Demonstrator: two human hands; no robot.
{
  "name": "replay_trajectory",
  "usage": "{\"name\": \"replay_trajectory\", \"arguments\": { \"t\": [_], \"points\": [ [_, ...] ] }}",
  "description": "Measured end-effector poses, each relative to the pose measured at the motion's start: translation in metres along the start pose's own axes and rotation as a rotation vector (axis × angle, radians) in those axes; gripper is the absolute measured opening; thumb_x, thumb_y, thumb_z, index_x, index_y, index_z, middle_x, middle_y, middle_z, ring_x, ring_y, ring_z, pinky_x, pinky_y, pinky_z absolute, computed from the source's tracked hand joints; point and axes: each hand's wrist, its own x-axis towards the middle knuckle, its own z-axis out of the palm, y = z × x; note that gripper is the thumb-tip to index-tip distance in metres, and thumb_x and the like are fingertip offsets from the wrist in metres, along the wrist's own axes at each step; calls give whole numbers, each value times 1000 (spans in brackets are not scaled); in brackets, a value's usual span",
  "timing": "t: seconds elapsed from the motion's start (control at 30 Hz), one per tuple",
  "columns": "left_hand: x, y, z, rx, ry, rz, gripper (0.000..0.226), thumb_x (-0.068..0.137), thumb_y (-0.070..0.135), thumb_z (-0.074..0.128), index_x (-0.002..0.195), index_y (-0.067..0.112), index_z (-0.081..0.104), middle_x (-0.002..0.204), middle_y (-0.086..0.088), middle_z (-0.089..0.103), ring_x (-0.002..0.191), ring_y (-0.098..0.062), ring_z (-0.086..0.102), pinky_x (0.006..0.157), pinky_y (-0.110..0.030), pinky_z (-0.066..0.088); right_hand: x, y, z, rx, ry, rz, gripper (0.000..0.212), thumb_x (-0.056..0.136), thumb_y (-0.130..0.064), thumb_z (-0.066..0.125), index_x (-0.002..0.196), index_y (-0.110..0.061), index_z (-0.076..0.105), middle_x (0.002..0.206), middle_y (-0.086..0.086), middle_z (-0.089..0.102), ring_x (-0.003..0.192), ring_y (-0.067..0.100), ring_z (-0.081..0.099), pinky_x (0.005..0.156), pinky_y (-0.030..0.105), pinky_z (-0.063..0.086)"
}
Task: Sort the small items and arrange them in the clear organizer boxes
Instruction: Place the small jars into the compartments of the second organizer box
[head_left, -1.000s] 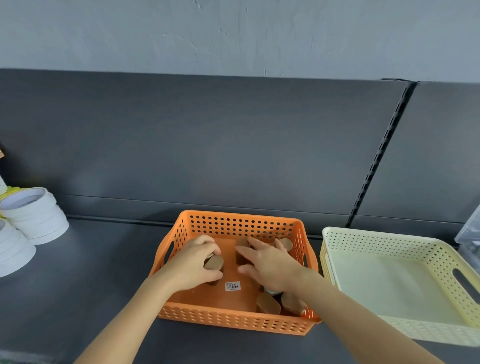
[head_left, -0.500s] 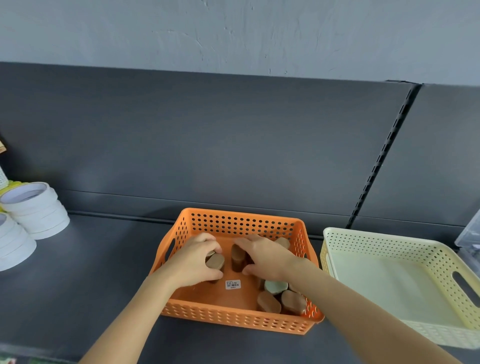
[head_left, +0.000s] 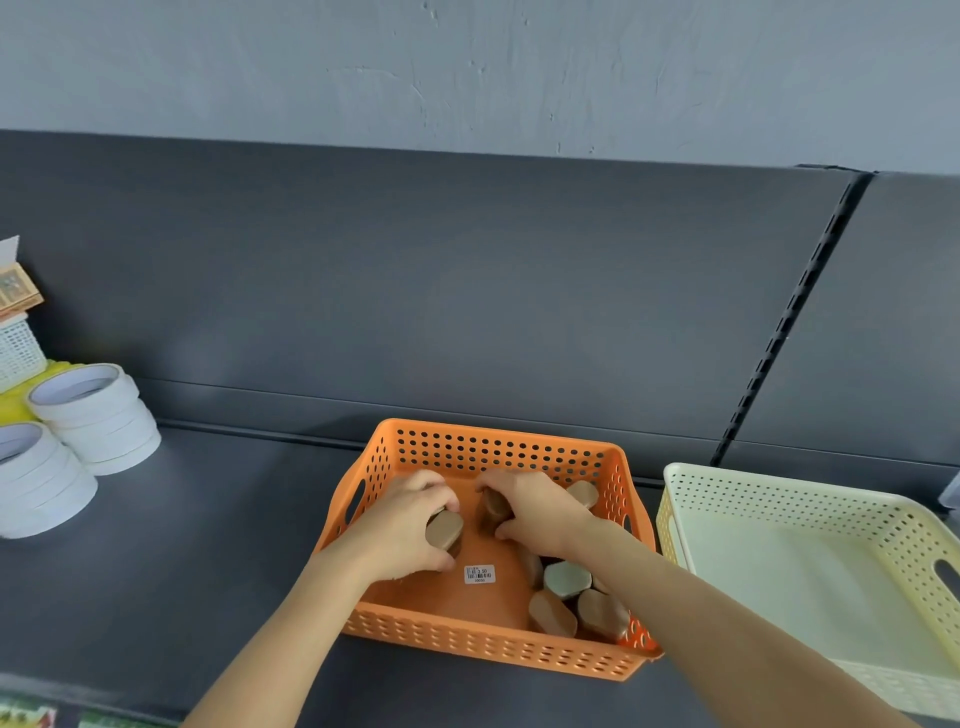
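Observation:
An orange perforated basket (head_left: 498, 449) stands on the dark shelf and holds several small oval pieces with tan or pale green tops. My left hand (head_left: 402, 525) is inside it, closed around a tan-topped piece (head_left: 445, 529). My right hand (head_left: 540, 512) is also inside, its fingers gripping a darker brown piece (head_left: 493, 506). Other pieces lie in the basket's near right corner: a pale green one (head_left: 567, 579) and two tan ones (head_left: 551, 613). One more tan piece (head_left: 583, 493) sits by the far right wall. A price sticker (head_left: 479, 574) is on the basket floor.
A cream perforated basket (head_left: 779, 491) with nothing in it stands to the right, close to the orange one. Stacks of white tape rolls (head_left: 96, 415) sit at the left, with a yellow item and a small white basket behind them. A dark back panel rises behind the shelf.
My right hand has drawn back from lying flat and closed on the brown piece. My left hand keeps its hold on the tan piece. The camera has tilted slightly.

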Motion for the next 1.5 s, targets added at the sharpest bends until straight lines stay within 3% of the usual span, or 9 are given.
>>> {"name": "replay_trajectory", "arguments": {
  "t": [0.13, 0.23, 0.37, 0.53, 0.73, 1.13, 1.27, 1.4, 1.5],
  "points": [
    [0, 0, -1, 21, 8, -3, 49, 75, 35, 77, 118, 34, 53, 146, 14, 27, 137, -11, 19, 108, -34, 33, -14, -4, -14, 475, 223, 162, 49, 76, -16, 76, 118, -30, 54, 108, -7, 59, 98, 13, 58, 79, 26, 55],
    [1, 0, 0, 34, -3, -14, 58, 74, 37, 77, 126, 34, 51, 149, 13, 23, 139, -13, 18, 109, -35, 32, -30, -12, -22, 921, 300, 281, 44, 75, -12, 78, 110, -32, 58, 100, -3, 68, 88, 17, 68, 75, 36, 60],
    [2, -1, 2, 67, -51, -33, 68, 74, 36, 77, 135, 32, 47, 153, 12, 14, 139, -15, 23, 108, -31, 36, -50, -20, -28, 1187, 357, 330, 40, 77, -9, 76, 109, -27, 60, 101, 3, 71, 91, 22, 69, 76, 48, 59],
    [4, 3, 0, 99, -54, -19, 64, 76, 33, 76, 134, 29, 50, 152, 12, 18, 130, -13, 37, 100, -26, 43, -70, -28, -22, 1815, 284, 447, 28, 84, -9, 68, 110, -14, 63, 109, 13, 69, 103, 33, 63, 81, 55, 54],
    [2, 5, 0, 159, -98, -2, 55, 76, 29, 76, 125, 29, 52, 153, 11, 16, 129, -16, 39, 96, -29, 46, -75, -28, -19, 2158, 224, 589, 36, 87, -24, 64, 121, -14, 58, 117, 16, 62, 102, 32, 58, 72, 41, 53],
    [0, 11, -6, -43, 88, -3, 53, 72, 30, 80, 120, 34, 56, 137, 13, 34, 115, -10, 42, 88, -25, 47, -82, -30, -17, 2131, 343, 601, 39, 84, -15, 67, 121, -9, 57, 109, 20, 62, 81, 27, 63, 58, 34, 53],
    [0, 19, -11, -79, 148, 47, 47, 72, 30, 80, 113, 35, 57, 134, 16, 35, 108, -6, 40, 79, -18, 40, -86, -32, -21, 1890, 397, 560, 26, 87, -9, 64, 112, -11, 59, 105, 21, 66, 73, 29, 67, 57, 35, 54],
    [2, 34, -15, -128, 156, 127, 49, 72, 33, 81, 114, 36, 56, 129, 20, 34, 107, -5, 40, 78, -16, 38, -89, -29, -25, 1438, 493, 500, 21, 89, -23, 65, 109, -20, 61, 93, 14, 71, 71, 26, 66, 66, 43, 58],
    [6, 49, -20, -179, 136, 210, 47, 72, 33, 81, 112, 37, 56, 128, 21, 33, 109, -4, 41, 74, -9, 34, -94, -25, -31, 1048, 573, 474, 21, 89, -32, 63, 110, -30, 60, 90, 2, 70, 74, 15, 67, 64, 29, 56]
  ]
}}
